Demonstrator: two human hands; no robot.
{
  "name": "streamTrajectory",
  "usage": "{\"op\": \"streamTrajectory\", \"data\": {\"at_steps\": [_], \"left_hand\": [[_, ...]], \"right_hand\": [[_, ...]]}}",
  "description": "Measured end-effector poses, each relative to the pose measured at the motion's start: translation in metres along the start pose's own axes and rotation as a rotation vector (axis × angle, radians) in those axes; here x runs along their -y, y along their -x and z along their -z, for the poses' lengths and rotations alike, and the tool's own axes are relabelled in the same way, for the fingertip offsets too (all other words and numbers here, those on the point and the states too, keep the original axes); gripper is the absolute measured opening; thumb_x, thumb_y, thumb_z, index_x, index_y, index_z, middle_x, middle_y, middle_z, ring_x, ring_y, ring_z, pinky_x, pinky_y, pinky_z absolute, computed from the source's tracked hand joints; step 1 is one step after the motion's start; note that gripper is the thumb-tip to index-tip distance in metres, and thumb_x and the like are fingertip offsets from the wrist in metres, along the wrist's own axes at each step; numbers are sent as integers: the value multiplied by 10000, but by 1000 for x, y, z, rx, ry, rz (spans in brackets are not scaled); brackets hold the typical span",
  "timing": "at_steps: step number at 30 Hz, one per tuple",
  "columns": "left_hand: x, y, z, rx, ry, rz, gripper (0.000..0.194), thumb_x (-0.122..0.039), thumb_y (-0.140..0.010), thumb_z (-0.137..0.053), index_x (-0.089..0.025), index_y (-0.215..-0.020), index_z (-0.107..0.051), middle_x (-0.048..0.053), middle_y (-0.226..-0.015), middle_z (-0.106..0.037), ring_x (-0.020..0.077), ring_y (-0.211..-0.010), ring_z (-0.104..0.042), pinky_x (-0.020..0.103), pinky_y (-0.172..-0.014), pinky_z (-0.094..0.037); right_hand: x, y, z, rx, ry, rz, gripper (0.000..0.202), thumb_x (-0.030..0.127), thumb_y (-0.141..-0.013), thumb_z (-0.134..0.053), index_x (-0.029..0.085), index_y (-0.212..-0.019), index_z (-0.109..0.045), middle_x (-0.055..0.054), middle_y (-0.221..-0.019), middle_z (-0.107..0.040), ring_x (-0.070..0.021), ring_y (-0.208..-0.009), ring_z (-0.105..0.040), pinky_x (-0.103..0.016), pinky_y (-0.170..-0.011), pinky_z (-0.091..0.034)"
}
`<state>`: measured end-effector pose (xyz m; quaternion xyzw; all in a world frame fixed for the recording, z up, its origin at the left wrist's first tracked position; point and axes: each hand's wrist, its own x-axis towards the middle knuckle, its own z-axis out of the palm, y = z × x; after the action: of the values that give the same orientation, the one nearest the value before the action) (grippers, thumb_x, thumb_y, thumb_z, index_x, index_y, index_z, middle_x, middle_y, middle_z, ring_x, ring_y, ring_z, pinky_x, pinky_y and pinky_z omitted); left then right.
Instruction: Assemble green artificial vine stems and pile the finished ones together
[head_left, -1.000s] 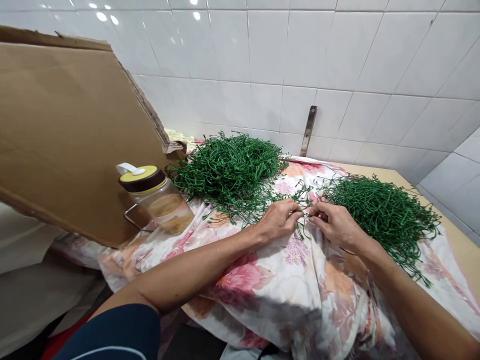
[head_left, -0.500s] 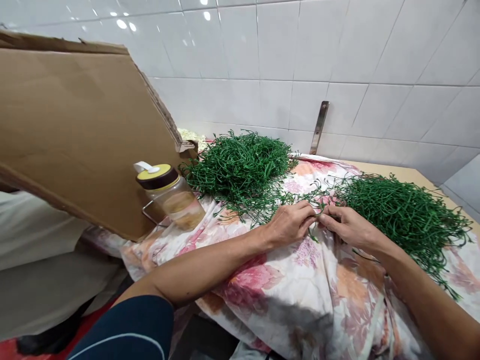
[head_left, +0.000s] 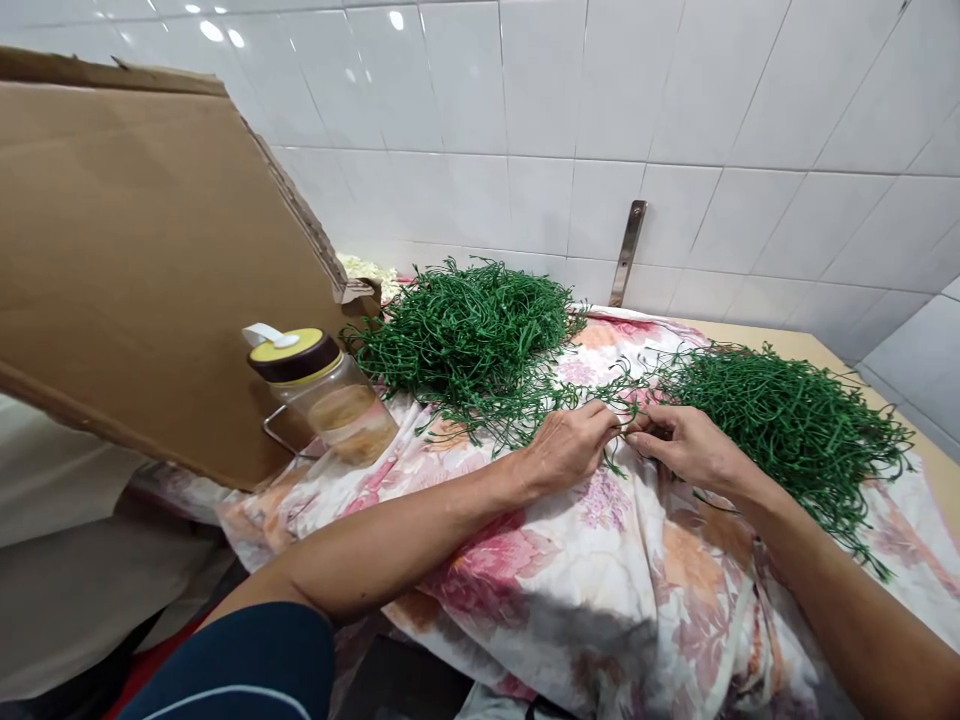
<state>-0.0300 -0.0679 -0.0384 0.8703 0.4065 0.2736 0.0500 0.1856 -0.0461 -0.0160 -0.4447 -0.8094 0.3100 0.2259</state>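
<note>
Two green stem heaps (head_left: 472, 335) (head_left: 787, 425); left hand (head_left: 566, 450), right hand (head_left: 686, 445) pinching one stem (head_left: 628, 420).

Bare floral cloth (head_left: 600, 580) lies open below both hands. Beyond the left hand (head_left: 570, 450) a heap of green stems (head_left: 472, 335) blocks the way; just right of the right hand (head_left: 686, 445) a second green heap (head_left: 787, 425) crowds it. Far left stand a yellow-lidded jar (head_left: 326, 395) and cardboard sheet (head_left: 142, 260).

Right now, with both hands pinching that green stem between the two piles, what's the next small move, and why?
Probably draw the hands apart a little: the left hand and right hand meet fingertip to fingertip on one green stem over the flowered cloth, and loose strands trail beneath.
</note>
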Motion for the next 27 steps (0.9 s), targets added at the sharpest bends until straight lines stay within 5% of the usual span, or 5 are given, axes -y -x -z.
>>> {"op": "streamTrajectory", "data": {"at_steps": [10, 17, 27], "left_hand": [[-3, -1, 3, -66, 147, -48, 221, -238, -1022, -419, -154, -1009, -623, 74, -931, -638, 163, -821, -595, 280, -740, -472], [-3, 0, 2, 9, -18, -15, 271, -281, -1029, -397, -160, -1012, -639, 76, -941, -622, 171, -785, -575, 288, -694, -459], [-3, -2, 7, 22, 81, -15, 210, -146, -938, -476, -172, -785, -617, 40, -803, -572, 149, -701, -520, 285, -644, -398]], "right_hand": [[11, 5, 2, 30, 140, 99, 226, 316, -941, -562, 199, -969, -754, -8, -815, -739, -157, -706, -616, -255, -662, -412], [6, 7, -1, -37, 347, 169, 306, 318, -1014, -472, 190, -799, -647, -31, -736, -672, -159, -659, -553, -275, -643, -344], [3, 1, -13, -186, 520, 202, 254, 232, -973, -471, 191, -792, -645, -76, -795, -681, -195, -726, -581, -290, -683, -358]]}}
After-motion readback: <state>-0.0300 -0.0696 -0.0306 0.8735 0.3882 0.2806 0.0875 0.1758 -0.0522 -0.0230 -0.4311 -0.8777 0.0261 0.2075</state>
